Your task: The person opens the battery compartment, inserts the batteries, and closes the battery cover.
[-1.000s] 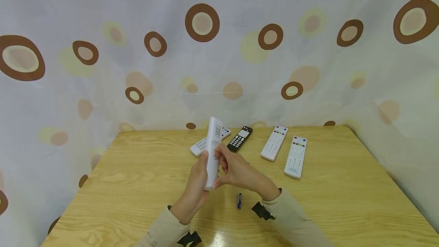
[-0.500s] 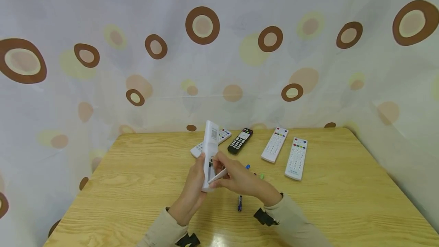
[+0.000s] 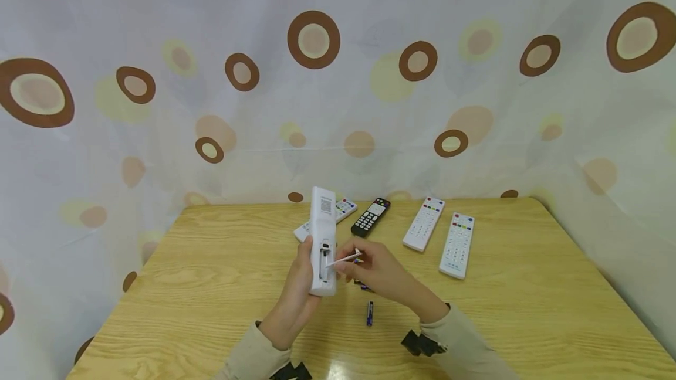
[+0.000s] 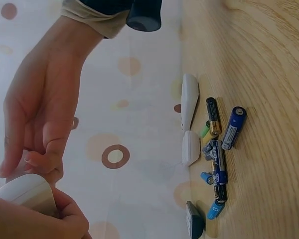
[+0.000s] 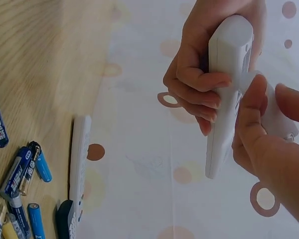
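Note:
My left hand (image 3: 296, 286) grips a white remote control (image 3: 323, 216), held upright over the table with its back facing me. The battery compartment (image 3: 324, 265) in its lower half is uncovered. Beside it, my right hand (image 3: 382, 271) pinches the white battery cover (image 3: 345, 260) between thumb and fingers; the cover's tip overlaps the compartment's edge in the head view. In the right wrist view the cover (image 5: 279, 117) sticks out sideways by the remote (image 5: 224, 99), whose side is wrapped by the left fingers (image 5: 202, 79).
On the wooden table (image 3: 211, 286), a white remote (image 3: 345, 209), a black remote (image 3: 371, 217) and two more white remotes (image 3: 424, 223) lie at the back. Several loose batteries (image 4: 219, 162) are grouped in front of them. A single blue battery (image 3: 369, 314) lies nearer the front.
The battery cover has swung up and come away from the remote's back in my right hand, which has moved slightly right. The remote has turned so its back shows more fully.

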